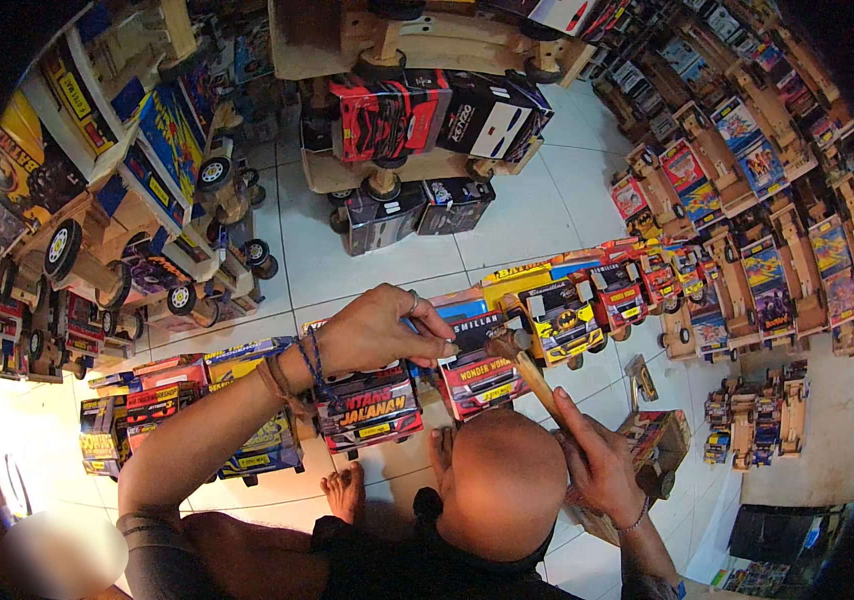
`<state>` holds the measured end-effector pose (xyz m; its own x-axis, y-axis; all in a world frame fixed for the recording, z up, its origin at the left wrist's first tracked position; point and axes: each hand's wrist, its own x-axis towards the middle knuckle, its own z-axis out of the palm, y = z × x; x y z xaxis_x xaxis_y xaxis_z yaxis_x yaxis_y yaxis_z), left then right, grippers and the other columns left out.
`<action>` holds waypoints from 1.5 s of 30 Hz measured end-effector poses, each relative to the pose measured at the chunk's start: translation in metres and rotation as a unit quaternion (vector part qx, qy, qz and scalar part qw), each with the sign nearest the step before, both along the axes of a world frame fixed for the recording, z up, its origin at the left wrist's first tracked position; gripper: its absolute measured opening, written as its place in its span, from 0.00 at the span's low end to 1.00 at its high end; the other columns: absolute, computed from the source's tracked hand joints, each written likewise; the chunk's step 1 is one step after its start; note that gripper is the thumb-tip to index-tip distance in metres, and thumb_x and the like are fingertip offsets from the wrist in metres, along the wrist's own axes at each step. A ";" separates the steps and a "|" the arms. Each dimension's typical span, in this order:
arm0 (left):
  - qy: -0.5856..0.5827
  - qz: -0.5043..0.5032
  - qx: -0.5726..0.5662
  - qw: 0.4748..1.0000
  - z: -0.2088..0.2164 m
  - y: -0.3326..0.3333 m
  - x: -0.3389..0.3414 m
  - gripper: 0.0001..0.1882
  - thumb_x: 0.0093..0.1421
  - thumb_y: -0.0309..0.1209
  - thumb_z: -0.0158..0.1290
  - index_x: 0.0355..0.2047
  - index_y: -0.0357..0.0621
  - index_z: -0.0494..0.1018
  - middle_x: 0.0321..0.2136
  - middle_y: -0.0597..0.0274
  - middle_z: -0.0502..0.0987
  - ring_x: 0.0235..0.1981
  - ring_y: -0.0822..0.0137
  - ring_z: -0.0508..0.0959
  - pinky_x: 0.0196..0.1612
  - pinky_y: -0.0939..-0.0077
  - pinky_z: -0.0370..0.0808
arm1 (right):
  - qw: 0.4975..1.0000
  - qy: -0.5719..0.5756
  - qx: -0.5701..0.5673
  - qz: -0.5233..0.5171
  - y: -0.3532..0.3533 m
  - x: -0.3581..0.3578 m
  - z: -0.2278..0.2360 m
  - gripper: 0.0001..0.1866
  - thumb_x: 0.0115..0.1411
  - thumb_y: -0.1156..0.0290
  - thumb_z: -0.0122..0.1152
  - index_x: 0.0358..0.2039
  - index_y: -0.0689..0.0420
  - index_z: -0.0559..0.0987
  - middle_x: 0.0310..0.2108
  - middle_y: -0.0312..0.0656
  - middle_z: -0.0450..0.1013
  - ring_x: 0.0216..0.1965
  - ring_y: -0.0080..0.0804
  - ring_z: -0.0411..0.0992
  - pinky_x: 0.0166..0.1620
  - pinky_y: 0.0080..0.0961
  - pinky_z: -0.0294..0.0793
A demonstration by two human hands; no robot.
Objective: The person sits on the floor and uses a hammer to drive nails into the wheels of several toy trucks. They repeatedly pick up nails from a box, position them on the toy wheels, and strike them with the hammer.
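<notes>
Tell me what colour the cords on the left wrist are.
Blue and brown cords circle the wrist of the left hand, clearest in the head view.

A wooden hammer [527, 365] is gripped by the right hand [602, 460], its head beside the left hand's [377, 330] fingertips, where something small is pinched over a red toy truck [482, 380]. Rows of colourful wooden toy trucks [747, 260] are seen on the white tiled floor [537, 210].

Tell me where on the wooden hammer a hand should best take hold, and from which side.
Probably low on the wooden handle of the hammer, coming from the person's right. The handle slants down from the head toward the right hand, which already wraps its lower end; the left hand crowds the head end above the toy trucks.
</notes>
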<state>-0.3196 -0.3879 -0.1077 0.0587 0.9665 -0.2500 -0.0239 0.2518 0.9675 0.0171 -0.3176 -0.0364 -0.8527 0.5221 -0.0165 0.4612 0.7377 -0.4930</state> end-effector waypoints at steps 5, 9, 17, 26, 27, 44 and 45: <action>0.010 -0.002 -0.015 1.000 0.002 0.000 0.000 0.13 0.60 0.30 0.65 0.40 0.32 0.81 0.31 0.59 0.84 0.31 0.76 0.84 0.34 0.83 0.79 | 1.000 0.003 0.005 0.001 0.001 -0.001 -0.005 0.37 0.61 0.79 0.63 0.71 0.47 0.64 0.30 0.48 0.77 0.28 0.46 0.78 0.32 0.39 0.77; 0.011 -0.007 -0.024 1.000 0.005 -0.001 -0.001 0.13 0.60 0.30 0.65 0.40 0.31 0.81 0.31 0.59 0.84 0.31 0.76 0.83 0.34 0.83 0.79 | 1.000 -0.009 0.019 -0.005 0.003 0.001 -0.008 0.36 0.62 0.78 0.64 0.70 0.47 0.66 0.28 0.47 0.76 0.25 0.45 0.77 0.31 0.39 0.76; 0.012 -0.004 -0.007 1.000 0.004 -0.001 0.000 0.14 0.60 0.31 0.65 0.40 0.31 0.81 0.31 0.58 0.84 0.31 0.75 0.83 0.35 0.81 0.80 | 1.000 -0.004 0.016 0.018 0.005 0.001 -0.011 0.38 0.59 0.78 0.65 0.70 0.44 0.67 0.24 0.44 0.73 0.23 0.42 0.75 0.29 0.38 0.75; 0.043 -0.024 -0.012 0.999 0.003 0.001 -0.003 0.15 0.61 0.32 0.65 0.43 0.33 0.81 0.32 0.60 0.84 0.32 0.76 0.83 0.36 0.83 0.79 | 0.996 0.023 0.082 0.030 0.005 0.005 -0.016 0.38 0.57 0.78 0.67 0.69 0.46 0.69 0.22 0.40 0.69 0.20 0.37 0.70 0.25 0.35 0.71; 0.038 -0.027 -0.019 0.999 0.003 0.001 -0.003 0.14 0.62 0.31 0.65 0.44 0.34 0.81 0.32 0.61 0.83 0.33 0.77 0.83 0.37 0.84 0.79 | 0.995 0.033 0.090 0.028 0.005 0.005 -0.017 0.38 0.58 0.78 0.67 0.69 0.47 0.69 0.22 0.40 0.69 0.19 0.37 0.70 0.25 0.35 0.70; 0.019 -0.021 -0.032 0.999 0.004 0.001 -0.002 0.13 0.62 0.30 0.65 0.43 0.33 0.80 0.32 0.60 0.83 0.32 0.76 0.83 0.37 0.82 0.80 | 0.996 -0.015 0.069 0.046 0.008 0.008 -0.022 0.38 0.58 0.77 0.66 0.69 0.47 0.68 0.22 0.39 0.67 0.19 0.36 0.69 0.26 0.36 0.71; 0.024 -0.023 -0.035 0.999 0.004 0.002 -0.002 0.13 0.62 0.30 0.65 0.43 0.33 0.80 0.32 0.60 0.83 0.32 0.76 0.83 0.37 0.82 0.80 | 0.996 -0.031 0.068 0.045 0.009 0.009 -0.023 0.38 0.58 0.77 0.66 0.69 0.47 0.68 0.22 0.39 0.67 0.19 0.36 0.69 0.26 0.35 0.71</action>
<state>-0.3216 -0.3864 -0.1040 0.0897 0.9428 -0.3212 0.0360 0.3192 0.9470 0.0259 -0.3091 -0.0595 -0.8956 0.4448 -0.0042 0.4165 0.8354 -0.3586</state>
